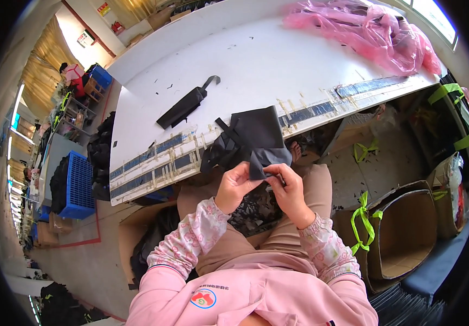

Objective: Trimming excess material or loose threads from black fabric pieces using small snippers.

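Note:
A black fabric piece [256, 130] with loose strips hangs over the near edge of the white table [234, 60], partly resting on its top. My left hand [233, 187] pinches the lower corner of this cloth from the left. From the right, my right hand [287, 190] pinches the same corner, its fingertips almost meeting those of the left. Whatever small detail lies between the fingertips is too small to make out. Farther left on the tabletop lies another folded black fabric piece [183, 107] with a curled strap at its far end.
Crumpled pink plastic film [365, 35] covers the far right of the table. Worn tape strips line the near edge. An open cardboard box [408, 233] stands at my right, a blue crate [78, 187] on the left. A person [73, 79] is in the far left background.

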`<state>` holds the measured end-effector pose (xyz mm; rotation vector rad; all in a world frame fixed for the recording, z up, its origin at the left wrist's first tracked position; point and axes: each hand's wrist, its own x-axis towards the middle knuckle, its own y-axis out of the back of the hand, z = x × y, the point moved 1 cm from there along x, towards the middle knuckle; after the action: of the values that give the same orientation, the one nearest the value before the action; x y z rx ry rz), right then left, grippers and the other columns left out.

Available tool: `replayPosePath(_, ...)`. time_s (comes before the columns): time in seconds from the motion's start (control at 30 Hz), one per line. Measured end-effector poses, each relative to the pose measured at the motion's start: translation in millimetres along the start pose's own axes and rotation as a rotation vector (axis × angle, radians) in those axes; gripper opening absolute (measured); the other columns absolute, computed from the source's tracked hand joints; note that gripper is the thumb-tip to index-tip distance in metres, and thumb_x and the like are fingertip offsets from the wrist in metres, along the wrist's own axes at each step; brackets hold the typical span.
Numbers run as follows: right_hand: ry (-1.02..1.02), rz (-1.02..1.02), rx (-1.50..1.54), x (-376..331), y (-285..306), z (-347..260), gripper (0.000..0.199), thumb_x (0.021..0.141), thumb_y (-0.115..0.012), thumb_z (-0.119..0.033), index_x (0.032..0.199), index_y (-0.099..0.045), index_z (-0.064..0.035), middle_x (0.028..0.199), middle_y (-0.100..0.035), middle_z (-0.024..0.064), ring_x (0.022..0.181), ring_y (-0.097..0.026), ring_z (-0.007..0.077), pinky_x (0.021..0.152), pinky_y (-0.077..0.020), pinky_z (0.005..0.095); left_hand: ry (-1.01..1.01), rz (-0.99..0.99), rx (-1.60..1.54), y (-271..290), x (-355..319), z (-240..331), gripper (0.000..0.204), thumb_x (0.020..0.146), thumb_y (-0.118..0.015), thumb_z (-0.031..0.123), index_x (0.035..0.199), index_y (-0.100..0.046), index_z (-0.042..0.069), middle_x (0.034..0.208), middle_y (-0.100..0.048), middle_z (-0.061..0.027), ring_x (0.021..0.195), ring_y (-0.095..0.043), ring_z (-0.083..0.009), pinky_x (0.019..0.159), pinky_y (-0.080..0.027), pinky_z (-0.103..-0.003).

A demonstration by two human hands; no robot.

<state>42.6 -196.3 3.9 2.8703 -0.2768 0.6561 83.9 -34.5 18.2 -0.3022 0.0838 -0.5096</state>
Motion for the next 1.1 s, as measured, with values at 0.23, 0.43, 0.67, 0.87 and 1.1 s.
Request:
replayPosePath(0.23,0.071,-0.014,0.115,3.9,42.2,-43.7,0.016,0.078,-0.063,0.009,0.093,-0.061,0.0019,0.077,-0.058,0.0086,0.065,-0.053,0.0170,0.060,-0.0425,0.0257,-0.484,0.087,1.360,62.2,10.3,-11.4,0.066,0.066,-0.080,0.012,0.125,-0.050,0.010,0.131,-0.048,-0.0138,0.123,-0.046,-0.0335,0.108,-0.031,-0.046)
replayPosePath(0.43,0.261,-0.219,0.065,1.5,78.3,-86.5,0.014,0.080,-0.061,0.006,0.092,-0.066,0.0000,0.077,-0.059,0.0074,0.061,-0.052,0.0157,0.055,-0.0394,0.0252,-0.386,-0.062,1.512,125.1,25.9,-24.7,0.054,0.061,-0.068,-0.003,0.113,-0.059,0.009,0.123,-0.058,-0.0091,0.127,-0.046,-0.0308,0.108,-0.029,-0.053)
replayPosePath(0.67,0.206,0.179,0.165,-7.3,106.5,-93.0,0.011,0.078,-0.058,-0.003,0.086,-0.063,0.0029,0.076,-0.059,0.0113,0.066,-0.054,0.0170,0.058,-0.0411,0.0258,-0.386,0.017,1.229,111.6,28.0,26.6,0.041,0.062,-0.068,-0.003,0.102,-0.061,0.002,0.100,-0.065,-0.0144,0.097,-0.061,-0.0354,0.089,-0.048,-0.039)
replayPosePath(0.87,0.427,0.302,-0.007,5.6,125.2,-119.2,0.013,0.075,-0.066,-0.008,0.082,-0.062,0.0024,0.072,-0.057,0.0111,0.062,-0.053,0.0162,0.056,-0.0392,0.0244,-0.168,-0.143,1.079,84.8,0.7,42.1,0.023,0.074,-0.070,0.002,0.097,-0.066,0.000,0.091,-0.067,-0.0110,0.083,-0.066,-0.0244,0.073,-0.051,-0.030)
replayPosePath(1.1,0.046,0.154,0.060,-5.6,108.1,-112.8,0.012,0.088,-0.061,-0.006,0.094,-0.064,0.0042,0.078,-0.063,0.0040,0.064,-0.050,0.0051,0.053,-0.0367,0.0196,0.425,-0.681,0.882,59.7,-26.9,28.7,0.097,0.072,-0.080,0.037,0.145,-0.028,0.002,0.142,-0.038,-0.0189,0.132,-0.039,-0.0267,0.109,-0.031,-0.036)
